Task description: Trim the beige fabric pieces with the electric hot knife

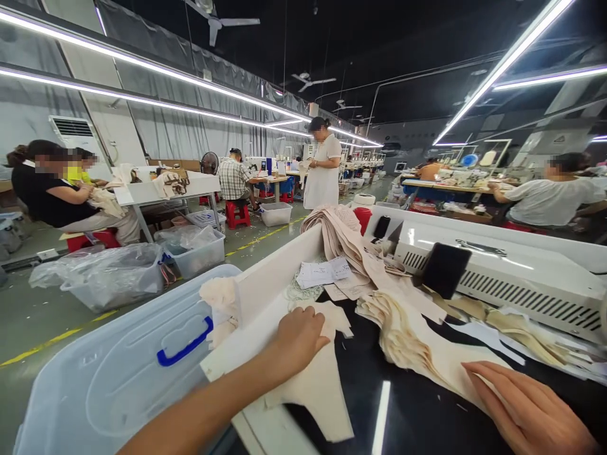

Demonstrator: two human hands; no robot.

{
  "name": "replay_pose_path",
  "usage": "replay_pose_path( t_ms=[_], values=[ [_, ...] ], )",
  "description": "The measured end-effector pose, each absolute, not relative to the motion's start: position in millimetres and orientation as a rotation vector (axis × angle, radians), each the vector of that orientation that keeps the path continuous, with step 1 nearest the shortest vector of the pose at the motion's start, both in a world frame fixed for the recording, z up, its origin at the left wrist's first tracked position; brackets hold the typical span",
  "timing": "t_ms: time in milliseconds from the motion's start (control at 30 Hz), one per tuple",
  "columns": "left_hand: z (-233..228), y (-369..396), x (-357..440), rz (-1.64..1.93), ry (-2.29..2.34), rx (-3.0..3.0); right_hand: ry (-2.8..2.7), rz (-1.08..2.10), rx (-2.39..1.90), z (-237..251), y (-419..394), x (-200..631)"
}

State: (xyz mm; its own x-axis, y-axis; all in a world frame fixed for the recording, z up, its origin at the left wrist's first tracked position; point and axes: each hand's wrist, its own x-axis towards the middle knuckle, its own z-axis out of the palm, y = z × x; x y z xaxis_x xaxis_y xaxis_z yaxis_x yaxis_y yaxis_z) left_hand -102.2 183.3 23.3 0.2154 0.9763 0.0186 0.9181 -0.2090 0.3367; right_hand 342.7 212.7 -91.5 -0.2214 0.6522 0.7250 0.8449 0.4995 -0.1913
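Observation:
My left hand (300,339) rests on a cream cut fabric piece (327,395) at the left of the black work surface. Its fingers bend over the cloth with the tips hidden, and the thumb sticks out to the side. To the right lies a wavy stack of cream fabric pieces (403,335), its layers fanned at the left end. My right hand (531,404) reaches in from the lower right, fingers stretched out, the tips touching the right end of that stack. No grip shows there.
Behind are a draped beige fabric bundle (339,243), a paper label (325,272), a dark phone-like slab (446,270) and a white machine housing (502,253). At left stands a lidded plastic bin (128,354) with a blue handle. Several people work farther off.

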Motion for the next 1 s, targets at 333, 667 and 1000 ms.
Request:
replay_pose_path(
  t_ms=[333,667,1000],
  values=[
    [28.1,191.2,-128.8,0.518,1.745,2.219,-2.001,-0.371,-1.009,-65.1,218.0,285.2],
    [30.6,194.4,-145.4,0.725,1.933,2.157,-2.026,-0.289,-0.935,-66.2,220.4,262.9],
    [20.4,200.8,-144.0,0.736,1.881,2.158,-2.025,-0.258,-0.849,-56.6,209.2,251.7]
  ],
)
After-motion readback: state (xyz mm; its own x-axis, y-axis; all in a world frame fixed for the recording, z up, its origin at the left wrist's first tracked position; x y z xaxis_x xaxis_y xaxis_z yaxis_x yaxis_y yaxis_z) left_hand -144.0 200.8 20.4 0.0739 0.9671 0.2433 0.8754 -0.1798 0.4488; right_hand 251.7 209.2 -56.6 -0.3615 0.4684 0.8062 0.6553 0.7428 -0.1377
